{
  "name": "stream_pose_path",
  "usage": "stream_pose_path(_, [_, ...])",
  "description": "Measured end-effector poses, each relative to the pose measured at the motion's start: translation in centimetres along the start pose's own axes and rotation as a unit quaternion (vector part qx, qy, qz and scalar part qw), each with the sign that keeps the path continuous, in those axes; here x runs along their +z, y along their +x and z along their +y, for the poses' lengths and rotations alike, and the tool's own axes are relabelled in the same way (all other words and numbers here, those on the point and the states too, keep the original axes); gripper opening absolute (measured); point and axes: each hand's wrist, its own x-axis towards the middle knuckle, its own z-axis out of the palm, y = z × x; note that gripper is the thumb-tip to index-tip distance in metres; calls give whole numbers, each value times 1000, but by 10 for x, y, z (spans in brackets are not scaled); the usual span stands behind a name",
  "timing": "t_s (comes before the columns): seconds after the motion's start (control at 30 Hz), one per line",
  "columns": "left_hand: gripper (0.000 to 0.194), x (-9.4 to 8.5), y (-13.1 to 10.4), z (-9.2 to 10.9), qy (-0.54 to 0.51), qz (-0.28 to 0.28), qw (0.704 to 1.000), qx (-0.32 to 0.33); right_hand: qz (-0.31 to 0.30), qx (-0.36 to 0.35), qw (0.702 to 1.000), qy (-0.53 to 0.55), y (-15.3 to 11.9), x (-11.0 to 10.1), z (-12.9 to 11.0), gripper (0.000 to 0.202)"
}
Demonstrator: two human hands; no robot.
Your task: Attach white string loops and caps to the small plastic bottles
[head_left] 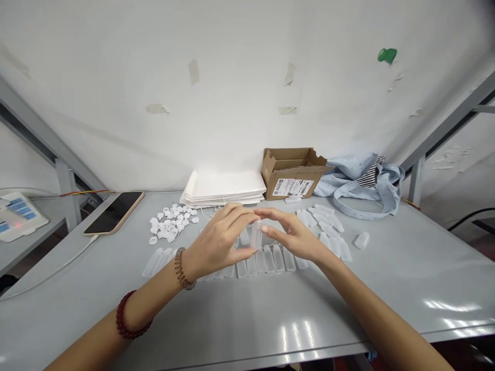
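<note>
A small translucent plastic bottle (256,237) stands nearly upright in the air over the table. My left hand (220,239) grips it from the left, fingers at its top and thumb under its bottom end. On the other side my right hand (296,237) is closed at the upper end, thumb against the side and index finger over the top. Whether a cap sits there is hidden by the fingers. Below the hands lies a row of similar flattened clear bottles (269,259), partly behind my left hand. More clear bottles (335,247) lie right of my right hand.
White caps (172,222) lie in a loose pile at left, near a charging phone (114,213). White sheets (224,186) are stacked at the back beside an open cardboard box (294,175). Light blue cloth (359,183) and a single clear piece (362,240) are at right.
</note>
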Motion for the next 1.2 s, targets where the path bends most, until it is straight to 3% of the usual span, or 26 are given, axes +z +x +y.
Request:
stream_pose_path(0.13, [44, -1, 5, -4, -4, -10, 1000, -18, 32, 0, 997, -66, 0, -3, -1, 23])
stream_pose_path(0.3, [46, 7, 8, -14, -12, -25, 997, -67, 83, -93, 971, -203, 4, -3, 13, 16])
stream_pose_path(0.4, [45, 16, 9, -20, -16, -42, 994, -97, 73, -134, 937, -315, 6, -1, 28, 20])
stream_pose_path(0.5, [42, 24, 11, -24, -17, -60, 988, -141, 42, -120, 914, -385, 7, 1, 41, 25])
stream_pose_path(0.77, [42, 36, 18, -26, -22, -114, 960, -253, -3, -69, 916, -394, 12, 1, 57, 28])
stream_pose_path(1.2, [41, 38, 13, -33, -33, -167, 949, -266, -40, -52, 923, -380, 13, 4, 63, 31])
